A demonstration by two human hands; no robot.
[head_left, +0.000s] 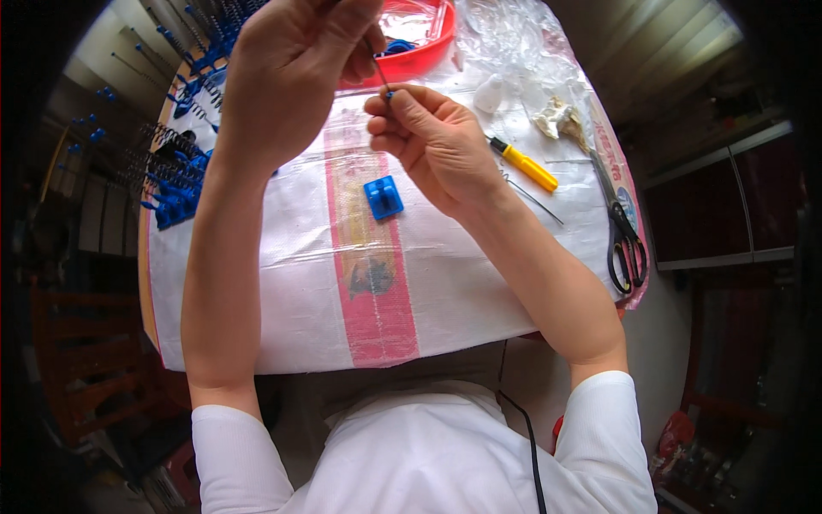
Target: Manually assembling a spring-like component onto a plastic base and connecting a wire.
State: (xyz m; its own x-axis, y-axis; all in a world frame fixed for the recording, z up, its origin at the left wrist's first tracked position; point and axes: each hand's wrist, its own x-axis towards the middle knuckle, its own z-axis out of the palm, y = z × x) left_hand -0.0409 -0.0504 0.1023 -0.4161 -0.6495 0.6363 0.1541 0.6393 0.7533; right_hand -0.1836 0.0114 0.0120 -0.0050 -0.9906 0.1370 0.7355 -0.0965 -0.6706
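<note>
High over the table, my left hand is closed on a thin metal rod, its upper fingers partly cut off by the frame's top edge. The rod slants down to my right hand, where thumb and forefinger pinch a tiny blue piece at the rod's lower end. Whether the rod passes through that piece, I cannot tell. Below the hands, a blue square plastic part with raised bits lies on the white woven sheet, over its pink stripe.
Many blue parts with dark springs crowd the left side. A red basin stands at the back, beside crumpled clear plastic. To the right lie a yellow-handled screwdriver, a thin metal pin, a whitish lump and black-handled scissors.
</note>
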